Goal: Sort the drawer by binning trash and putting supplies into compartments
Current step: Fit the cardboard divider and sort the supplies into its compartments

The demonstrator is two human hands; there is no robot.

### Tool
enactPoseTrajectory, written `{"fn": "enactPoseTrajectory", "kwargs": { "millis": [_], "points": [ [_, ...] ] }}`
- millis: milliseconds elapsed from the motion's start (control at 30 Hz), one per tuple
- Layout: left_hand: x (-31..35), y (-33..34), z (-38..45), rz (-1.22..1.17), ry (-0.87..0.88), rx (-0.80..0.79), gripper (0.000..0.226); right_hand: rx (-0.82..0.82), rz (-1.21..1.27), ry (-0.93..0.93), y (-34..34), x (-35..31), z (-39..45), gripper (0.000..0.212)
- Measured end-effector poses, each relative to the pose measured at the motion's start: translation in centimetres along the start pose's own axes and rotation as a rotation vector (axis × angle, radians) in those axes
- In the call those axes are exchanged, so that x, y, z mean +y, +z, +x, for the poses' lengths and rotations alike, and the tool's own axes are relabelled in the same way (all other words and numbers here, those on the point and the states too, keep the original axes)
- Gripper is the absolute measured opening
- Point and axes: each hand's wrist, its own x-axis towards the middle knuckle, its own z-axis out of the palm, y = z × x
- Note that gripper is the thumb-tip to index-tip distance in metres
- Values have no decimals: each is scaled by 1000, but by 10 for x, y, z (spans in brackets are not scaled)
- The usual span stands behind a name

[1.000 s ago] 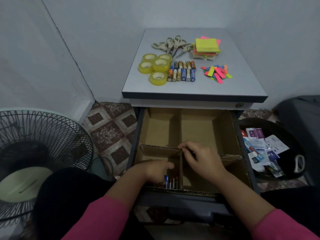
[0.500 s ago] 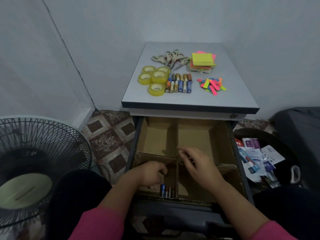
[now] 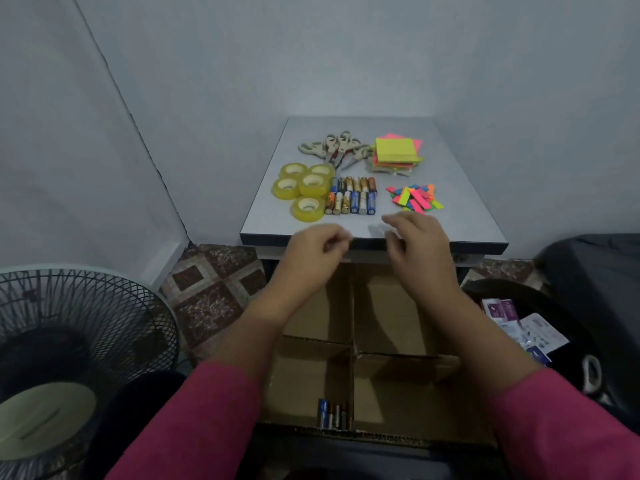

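The drawer [image 3: 377, 386] in front of you stands pulled out, split by cardboard walls into four compartments. In the near left compartment a few batteries [image 3: 333, 414] lie side by side against the middle divider; the other three compartments show only bare cardboard. Above it, on the cabinet top [image 3: 460, 216], more batteries [image 3: 352, 196] lie in two rows, with five rolls of tape [image 3: 304, 188] just to their left, scissors [image 3: 335, 150] behind them, a stack of sticky notes [image 3: 396, 155] at the back right and a small heap of coloured paper tabs [image 3: 415, 198] to the right.

Your left hand [image 3: 313, 252] hangs over the front edge of the cabinet top with its fingers loosely curled and blurred; you hold nothing in it that can be made out. Your right hand [image 3: 420, 242] hovers just beside it, fingers spread and relaxed, near the front row of batteries without touching them.

To the right of the drawer a dark bin [image 3: 568, 306] holds torn wrappers [image 3: 526, 327]. A fan [image 3: 79, 341] stands on the floor at your left.
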Motion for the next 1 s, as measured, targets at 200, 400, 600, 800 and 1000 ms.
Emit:
{"fn": "enactPoseTrajectory", "kwargs": {
  "millis": [200, 400, 600, 800, 1000],
  "points": [
    [11, 32, 54, 373, 100, 4, 38, -223, -75, -8, 16, 7, 45, 40],
    [9, 39, 66, 501, 75, -13, 35, -235, -66, -14, 16, 11, 48, 35],
    [3, 35, 48, 395, 137, 38, 30, -168, -43, -114, 5, 13, 29, 37],
    [0, 37, 42, 439, 138, 12, 37, -146, -60, -203, 2, 16, 18, 27],
    [0, 36, 37, 420, 166, 47, 48, -59, -8, -233, 1, 18, 7, 24]
  ]
}}
